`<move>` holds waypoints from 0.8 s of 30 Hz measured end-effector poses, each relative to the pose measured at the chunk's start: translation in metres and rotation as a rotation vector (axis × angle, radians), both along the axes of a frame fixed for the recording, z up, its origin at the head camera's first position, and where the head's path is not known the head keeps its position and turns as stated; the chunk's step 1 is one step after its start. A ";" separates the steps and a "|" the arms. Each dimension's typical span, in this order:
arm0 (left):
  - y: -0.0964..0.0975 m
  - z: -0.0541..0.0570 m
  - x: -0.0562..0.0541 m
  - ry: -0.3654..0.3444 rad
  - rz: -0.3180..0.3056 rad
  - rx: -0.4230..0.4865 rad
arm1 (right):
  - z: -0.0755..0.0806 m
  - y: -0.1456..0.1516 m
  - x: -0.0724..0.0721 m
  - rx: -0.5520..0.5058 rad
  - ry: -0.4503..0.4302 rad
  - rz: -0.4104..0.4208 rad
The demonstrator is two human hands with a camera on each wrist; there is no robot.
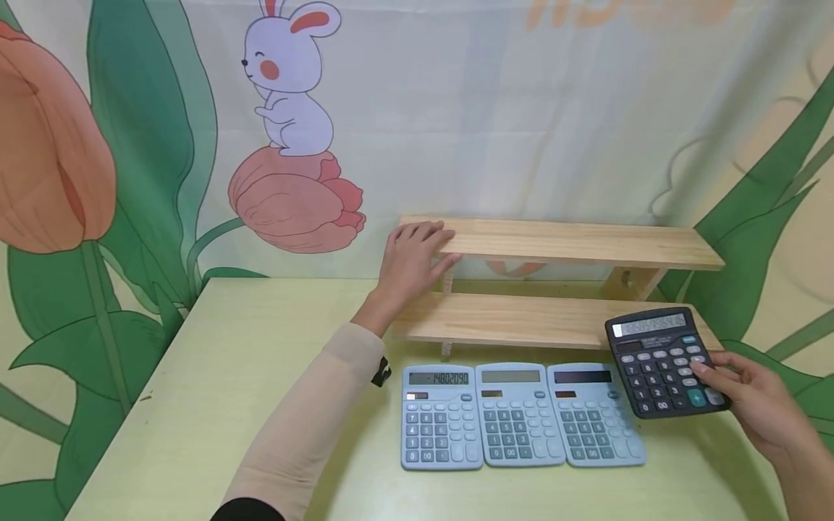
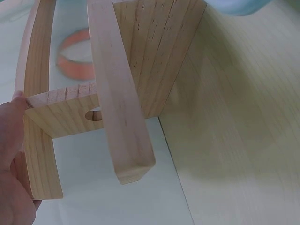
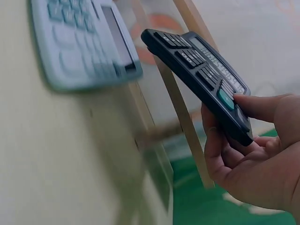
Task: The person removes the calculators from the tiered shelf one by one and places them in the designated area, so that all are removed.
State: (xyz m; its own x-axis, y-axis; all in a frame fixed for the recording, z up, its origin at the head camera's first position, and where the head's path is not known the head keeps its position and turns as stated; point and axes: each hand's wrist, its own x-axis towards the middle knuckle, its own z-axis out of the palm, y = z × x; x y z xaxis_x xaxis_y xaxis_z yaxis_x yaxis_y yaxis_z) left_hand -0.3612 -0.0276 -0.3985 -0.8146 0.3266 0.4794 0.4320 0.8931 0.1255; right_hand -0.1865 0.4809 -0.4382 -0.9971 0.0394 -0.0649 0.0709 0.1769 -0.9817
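A black calculator (image 1: 667, 362) with a teal plus key is held tilted in my right hand (image 1: 756, 398), the thumb on its key face and the fingers beneath. It hovers over the right end of the lower shelf board, overlapping the rightmost blue calculator (image 1: 596, 427) in the head view. At the left end of the two-tier wooden shelf (image 1: 560, 242), my left hand (image 1: 413, 264) grips the upper board, fingers over the top and thumb by the front edge. In the left wrist view, part of that hand (image 2: 14, 164) shows against the board's end.
Two more light blue calculators, a left one (image 1: 443, 420) and a middle one (image 1: 521, 416), lie in a row in front of the shelf on the pale wooden table (image 1: 195, 405). Behind the shelf hangs a printed cloth (image 1: 456, 123) with tulips and a rabbit.
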 end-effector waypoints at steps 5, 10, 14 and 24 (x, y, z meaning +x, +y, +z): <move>0.000 0.001 0.000 -0.004 0.004 -0.002 | -0.007 0.030 0.012 0.200 -0.028 -0.092; 0.000 -0.002 0.000 -0.007 0.000 -0.006 | -0.021 0.052 0.022 0.353 -0.108 -0.166; 0.000 -0.002 0.000 -0.014 0.003 -0.001 | -0.034 0.060 0.023 0.381 -0.181 -0.214; 0.000 -0.001 -0.001 -0.002 0.002 0.000 | -0.053 0.054 0.018 0.427 -0.253 -0.178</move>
